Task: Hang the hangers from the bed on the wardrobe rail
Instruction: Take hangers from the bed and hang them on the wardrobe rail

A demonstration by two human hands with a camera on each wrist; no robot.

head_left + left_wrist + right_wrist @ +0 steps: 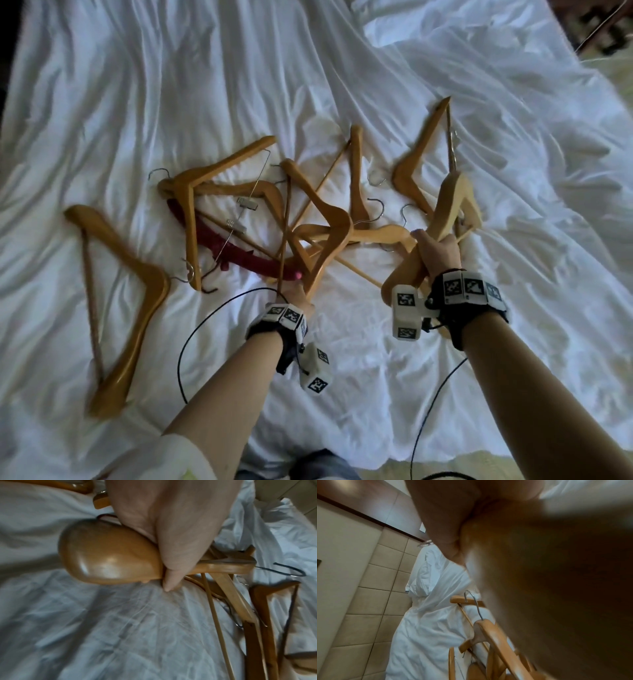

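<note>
While both arms reach over it, bed (144,85) with rumpled white sheet fills head view. Pile of wooden hangers (239,205) sprawls across its middle, overlapping, metal hooks pointing various ways; dark red hanger (219,240) lies under some of them. Lone wooden hanger (120,291) lies apart at left, flat on sheet.

Right hand (436,253) raised above sheet, fingers (419,236) wrapped tight round a bundle of hangers (452,202); bundle ends stick out above and below fist. Right wrist view mostly blocked by blurred palm and wood; hanger necks and one hook show below it.

Left hand (171,527) low at near edge of pile, gripping broad rounded end of wide-shouldered hanger (109,555). Thumb and fingers (171,580) curl round wood just behind that end, fingertip close to sheet. That hanger overlaps others in pile. Head view shows only back of left hand (294,294), fingers hidden there.

Both wrists carry black straps with marker blocks.
</note>
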